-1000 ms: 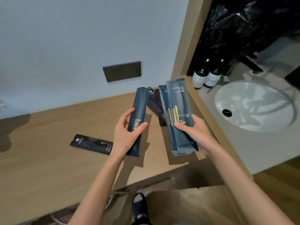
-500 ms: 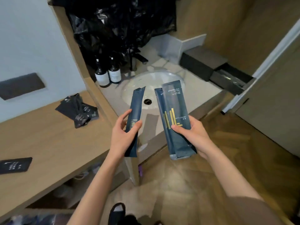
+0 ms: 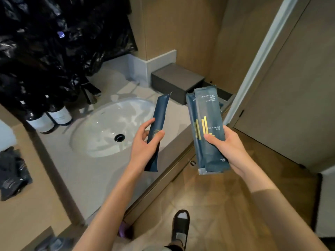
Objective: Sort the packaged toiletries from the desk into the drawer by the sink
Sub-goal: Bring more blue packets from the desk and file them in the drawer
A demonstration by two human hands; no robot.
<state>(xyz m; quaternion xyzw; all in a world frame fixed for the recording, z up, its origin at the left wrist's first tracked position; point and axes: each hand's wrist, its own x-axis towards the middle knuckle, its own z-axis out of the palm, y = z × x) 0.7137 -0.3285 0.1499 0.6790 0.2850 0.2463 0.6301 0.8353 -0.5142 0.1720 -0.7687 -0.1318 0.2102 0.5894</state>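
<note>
Right, my left hand (image 3: 145, 147) pinches one slim packet (image 3: 160, 115), my right hand (image 3: 230, 147) grips two flat packets (image 3: 208, 109), all upright. The drawer (image 3: 224, 95) lies open right of the sink (image 3: 101, 142), just beyond the right hand's packets, so that hand leads, I judge.

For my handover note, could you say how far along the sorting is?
Done: nothing visibly stowed, the open dark-grey drawer mostly hidden. In hand: left hand grips a narrow dark-blue packet, right hand two gold-striped blue packets. Left: black packets on the wooden desk.
</note>
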